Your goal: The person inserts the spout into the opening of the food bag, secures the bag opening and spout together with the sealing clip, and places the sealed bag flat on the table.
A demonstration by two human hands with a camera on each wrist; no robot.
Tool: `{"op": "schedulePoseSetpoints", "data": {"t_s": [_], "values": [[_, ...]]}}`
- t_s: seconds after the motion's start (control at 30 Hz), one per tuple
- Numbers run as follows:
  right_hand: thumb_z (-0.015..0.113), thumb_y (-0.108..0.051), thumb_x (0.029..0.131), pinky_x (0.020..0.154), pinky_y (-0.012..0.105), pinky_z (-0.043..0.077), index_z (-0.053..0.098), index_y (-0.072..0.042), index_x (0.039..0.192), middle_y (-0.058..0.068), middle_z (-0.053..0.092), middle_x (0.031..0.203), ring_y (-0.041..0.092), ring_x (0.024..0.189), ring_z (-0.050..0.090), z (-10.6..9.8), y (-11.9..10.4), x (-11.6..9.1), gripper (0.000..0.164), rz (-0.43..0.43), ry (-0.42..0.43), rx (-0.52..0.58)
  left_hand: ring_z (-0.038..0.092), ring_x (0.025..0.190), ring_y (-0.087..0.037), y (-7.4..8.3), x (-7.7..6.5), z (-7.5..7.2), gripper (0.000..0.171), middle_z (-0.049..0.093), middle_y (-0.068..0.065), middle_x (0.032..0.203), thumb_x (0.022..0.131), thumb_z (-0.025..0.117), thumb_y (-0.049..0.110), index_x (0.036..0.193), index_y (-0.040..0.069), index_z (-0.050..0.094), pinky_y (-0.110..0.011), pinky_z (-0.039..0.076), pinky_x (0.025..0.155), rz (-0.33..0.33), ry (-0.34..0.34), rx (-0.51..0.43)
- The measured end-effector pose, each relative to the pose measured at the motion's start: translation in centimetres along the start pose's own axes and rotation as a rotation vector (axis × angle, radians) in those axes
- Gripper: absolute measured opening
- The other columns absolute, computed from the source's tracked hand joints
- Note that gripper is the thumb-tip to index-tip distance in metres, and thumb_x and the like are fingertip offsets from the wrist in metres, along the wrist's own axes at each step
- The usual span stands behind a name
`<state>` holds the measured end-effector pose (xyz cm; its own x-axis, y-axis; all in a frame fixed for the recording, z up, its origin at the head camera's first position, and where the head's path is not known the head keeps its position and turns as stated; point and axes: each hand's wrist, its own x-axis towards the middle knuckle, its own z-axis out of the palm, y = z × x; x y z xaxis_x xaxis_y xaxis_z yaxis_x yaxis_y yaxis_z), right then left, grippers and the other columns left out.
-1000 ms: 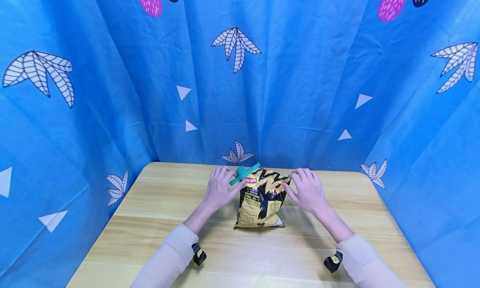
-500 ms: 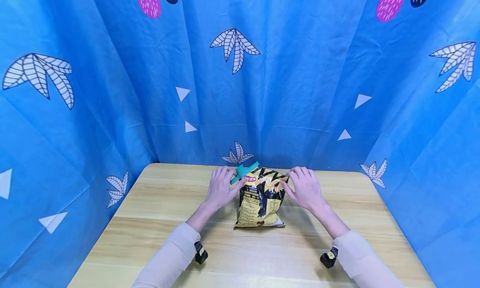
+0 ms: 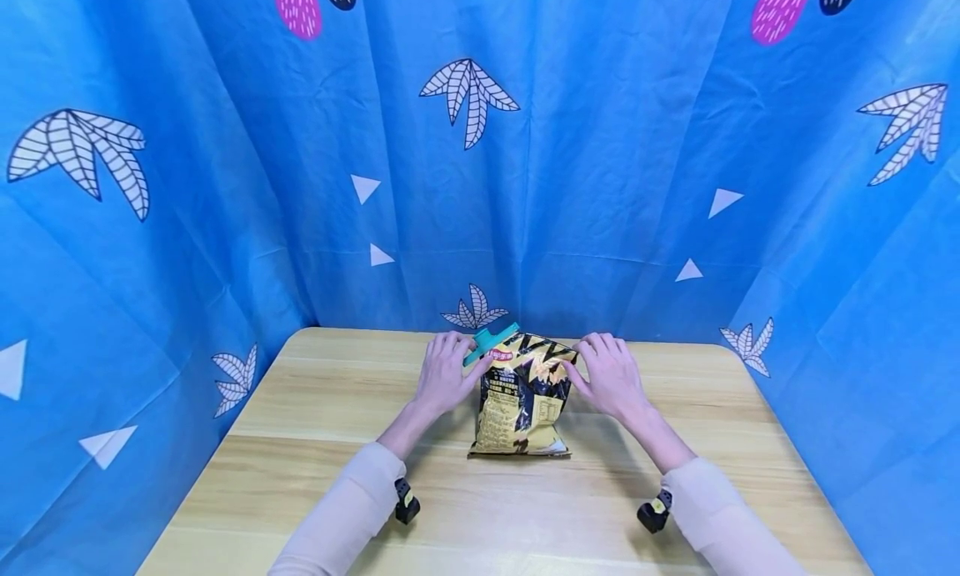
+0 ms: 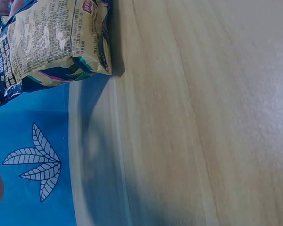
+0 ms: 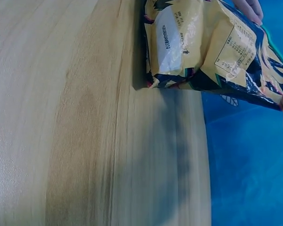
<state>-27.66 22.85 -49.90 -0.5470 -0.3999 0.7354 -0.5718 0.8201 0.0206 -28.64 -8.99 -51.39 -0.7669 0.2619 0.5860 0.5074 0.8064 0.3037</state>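
A gold and black chip bag [image 3: 521,401] stands upright on the table, its lower edge resting on the wood. Across its top left corner slants a teal bag clip [image 3: 491,341]. My left hand [image 3: 444,372] grips the clip at that corner, thumb in front and fingers behind. With thumb and fingers my right hand [image 3: 613,376] pinches the bag's top right corner. Printed text covers the side of the bag [image 4: 52,40] in the left wrist view. A white patch shows low on the bag [image 5: 198,47] in the right wrist view. The fingertips behind the bag are hidden.
The light wooden table [image 3: 480,518] reaches back to a blue patterned curtain [image 3: 600,184], which also hangs along both sides. Black cameras sit on the left wrist [image 3: 406,503] and the right wrist [image 3: 655,513].
The right hand has shifted slightly left with the bag's top corner. Both forearms have drawn a little inward. The bag's base stays in place, and both hands keep their grip.
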Motion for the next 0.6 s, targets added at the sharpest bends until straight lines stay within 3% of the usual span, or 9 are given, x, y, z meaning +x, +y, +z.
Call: {"op": "schedulePoseSetpoints", "data": {"t_s": [0.2, 0.6], "values": [[0.071, -0.035, 0.092, 0.077, 0.045, 0.051, 0.067, -0.006, 0.099, 0.013, 0.068, 0.096, 0.033, 0.091, 0.062, 0.3, 0.0, 0.0, 0.031, -0.002, -0.011, -0.023, 0.057, 0.113, -0.029, -0.1, 0.0, 0.4, 0.044, 0.068, -0.010, 0.116, 0.102, 0.060, 0.052, 0.109, 0.010, 0.070, -0.047, 0.048, 0.101, -0.044, -0.014, -0.006], [0.070, -0.034, 0.092, 0.078, 0.047, 0.051, 0.067, -0.005, 0.099, 0.013, 0.069, 0.096, 0.034, 0.091, 0.062, 0.5, 0.2, -0.3, 0.030, 0.014, -0.043, -0.022, 0.057, 0.116, -0.030, -0.3, 0.1, 1.1, 0.044, 0.067, -0.011, 0.117, 0.104, 0.057, 0.052, 0.111, 0.010, 0.070, -0.047, 0.047, 0.103, -0.052, -0.067, 0.014]]}}
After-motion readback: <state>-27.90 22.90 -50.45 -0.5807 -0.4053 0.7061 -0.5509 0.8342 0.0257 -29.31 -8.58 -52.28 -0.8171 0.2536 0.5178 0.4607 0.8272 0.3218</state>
